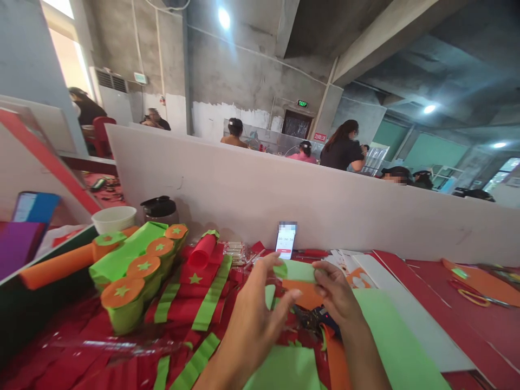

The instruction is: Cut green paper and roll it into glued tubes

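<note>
A light green paper piece (299, 271), curled at its left end, is held up over the table. My right hand (335, 290) pinches its right end between thumb and fingers. My left hand (260, 303) is at its left end, thumb and forefinger apart, the forefinger near the curled edge. Orange paper (303, 293) shows just below the green piece, between the hands. Under my right hand lies a dark tool (311, 319), partly hidden. Green sheets (284, 368) lie below the hands. A lit phone (286, 241) stands upright behind them.
Green rolls with orange star-topped ends (144, 267) stand at the left, beside red rolls with green strips (195, 279) and an orange roll (60, 265). A white bowl (114, 219) and dark-lidded jar (159, 208) sit behind. Scissors (473, 297) lie right. A white partition (252, 189) crosses behind; people sit beyond.
</note>
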The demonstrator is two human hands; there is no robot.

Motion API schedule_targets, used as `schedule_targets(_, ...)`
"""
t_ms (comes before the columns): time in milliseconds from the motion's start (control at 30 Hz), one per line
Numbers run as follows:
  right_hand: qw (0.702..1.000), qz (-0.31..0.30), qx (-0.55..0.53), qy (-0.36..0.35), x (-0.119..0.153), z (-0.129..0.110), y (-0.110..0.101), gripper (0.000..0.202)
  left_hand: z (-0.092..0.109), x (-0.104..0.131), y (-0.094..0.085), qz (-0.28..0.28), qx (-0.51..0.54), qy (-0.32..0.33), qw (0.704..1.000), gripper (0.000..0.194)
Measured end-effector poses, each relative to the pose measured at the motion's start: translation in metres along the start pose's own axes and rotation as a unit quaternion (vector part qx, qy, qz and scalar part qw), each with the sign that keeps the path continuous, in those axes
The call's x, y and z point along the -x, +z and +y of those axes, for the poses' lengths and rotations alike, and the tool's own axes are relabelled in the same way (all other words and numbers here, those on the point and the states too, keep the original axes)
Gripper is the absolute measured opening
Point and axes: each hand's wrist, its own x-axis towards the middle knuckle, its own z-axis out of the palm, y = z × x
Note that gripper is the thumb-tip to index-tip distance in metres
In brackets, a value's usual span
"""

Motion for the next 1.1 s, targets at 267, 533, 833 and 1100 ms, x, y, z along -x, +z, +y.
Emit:
schedule_targets(267,0.972,-0.006,0.232,-0.026,0.008,-0.020,0.020,0.036,-0.021,-0.021,-0.021,0.026,0.119,-0.126,0.985,0.028)
schedule_targets(533,0.966,-0.035,0.256,0.012,0.013,-0.020,0.031,0.039,-0.034,-0.022,-0.018,-0.036,0.159,-0.117,0.980,0.032)
schedule_targets(833,0.971,-0.053,0.230,0.040,0.014,-0.021,0.032,0.039,-0.034,-0.024,-0.019,-0.040,0.196,-0.158,0.967,0.038)
schedule_targets(1100,0.972,-0.067,0.222,0.036,0.014,-0.023,0.033,0.041,-0.032,-0.024,-0.018,-0.043,0.210,-0.196,0.957,0.044)
